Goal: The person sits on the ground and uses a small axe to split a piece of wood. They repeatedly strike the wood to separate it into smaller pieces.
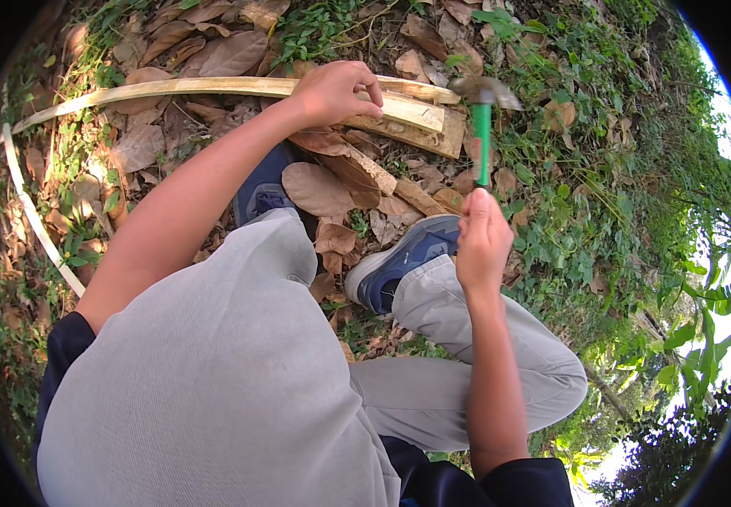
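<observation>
My right hand [484, 241] is wrapped round the lower end of the green handle of a hammer [483, 139]. The hammer stands with its metal head at the top, blurred, just past the right end of the wood. My left hand [337, 93] lies over a long pale wooden strip [205, 85], its fingers curled round it and the thumb near the forefinger. To the right of that hand, the ends of several wooden pieces lie together, among them a short pale slat [416, 113] on top of a wider board [441, 142]. What lies under my palm is hidden.
Another pale strip [36, 211] slants across the ground at the left. Broken wood pieces [371, 169] lie among dry brown leaves [319, 188] near my blue shoes [407, 262]. Green creepers [585, 169] cover the ground on the right. My grey-trousered legs fill the lower middle.
</observation>
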Tool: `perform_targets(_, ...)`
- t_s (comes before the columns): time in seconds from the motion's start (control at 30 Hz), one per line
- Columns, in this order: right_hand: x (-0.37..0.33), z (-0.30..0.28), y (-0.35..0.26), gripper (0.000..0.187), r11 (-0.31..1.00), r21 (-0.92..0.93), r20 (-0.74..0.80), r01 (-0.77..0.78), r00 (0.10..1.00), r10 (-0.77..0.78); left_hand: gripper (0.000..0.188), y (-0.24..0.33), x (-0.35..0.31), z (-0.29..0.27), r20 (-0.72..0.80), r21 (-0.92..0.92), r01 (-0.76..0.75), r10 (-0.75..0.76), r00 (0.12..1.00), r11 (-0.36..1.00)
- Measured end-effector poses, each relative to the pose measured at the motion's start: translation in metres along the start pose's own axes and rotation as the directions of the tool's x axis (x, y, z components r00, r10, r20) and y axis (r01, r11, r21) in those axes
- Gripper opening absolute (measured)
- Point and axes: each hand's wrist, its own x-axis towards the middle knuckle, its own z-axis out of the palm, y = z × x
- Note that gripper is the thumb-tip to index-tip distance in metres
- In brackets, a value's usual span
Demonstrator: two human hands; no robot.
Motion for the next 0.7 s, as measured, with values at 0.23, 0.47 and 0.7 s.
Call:
perform_targets(0.23, -0.004, 0.001, -0.021, 0.043, 0.992, 0.127, -0.005, -0.015, 1.0, 0.016, 0.02, 0.0, -0.001, 0.0, 0.005, -0.024, 0.01, -0.01, 1.0, 1.0)
perform_targets(0.47, -0.013, -0.012, -0.043, 0.058, 0.583, 0.456, -0.507, 0.672, 0.735, -0.451, 0.02, 0.0, 0.0, -0.001, 0.007, -0.004, 0.007, -0.007, 1.0, 1.0)
perform_targets(0.7, -0.012, -0.003, -0.006, 0.047, 0.905, 0.316, -0.188, 0.286, 0.954, -0.236, 0.02, -0.002, -0.001, -0.001, -0.003, -0.011, 0.006, -0.006, 1.0, 1.0)
